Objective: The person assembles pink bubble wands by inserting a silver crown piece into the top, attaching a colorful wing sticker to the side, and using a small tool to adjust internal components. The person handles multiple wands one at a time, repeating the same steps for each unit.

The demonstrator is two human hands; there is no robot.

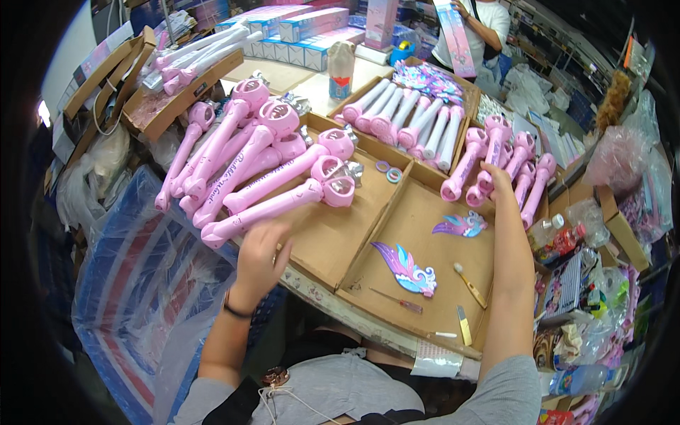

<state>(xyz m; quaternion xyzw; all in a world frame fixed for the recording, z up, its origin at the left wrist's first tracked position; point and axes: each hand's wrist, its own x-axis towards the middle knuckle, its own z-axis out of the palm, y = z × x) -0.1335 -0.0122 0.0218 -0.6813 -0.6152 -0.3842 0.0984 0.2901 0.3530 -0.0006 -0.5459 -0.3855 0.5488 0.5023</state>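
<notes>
Several pink plastic toy wands (258, 159) with round openwork heads lie in a pile on the left. My left hand (261, 263) is just below the nearest wand, its thumb apart from the slightly blurred fingers, with nothing in it. At the right, a second group of pink wands (464, 170) lies in a cardboard tray (375, 248). My right hand (498, 183) reaches into this group and closes on a pink wand, its fingertips partly hidden. Two purple and blue wing-shaped pieces (405, 270), (464, 225) lie flat in the tray nearer to me.
The tray also holds a screwdriver (404, 304), a brush (469, 285), a yellow-handled cutter (464, 326) and tape rolls (393, 175). White-and-pink tubes (404, 117) fill the compartment behind. A bottle (341, 71) and boxes stand further back; another person (485, 32) holds a box.
</notes>
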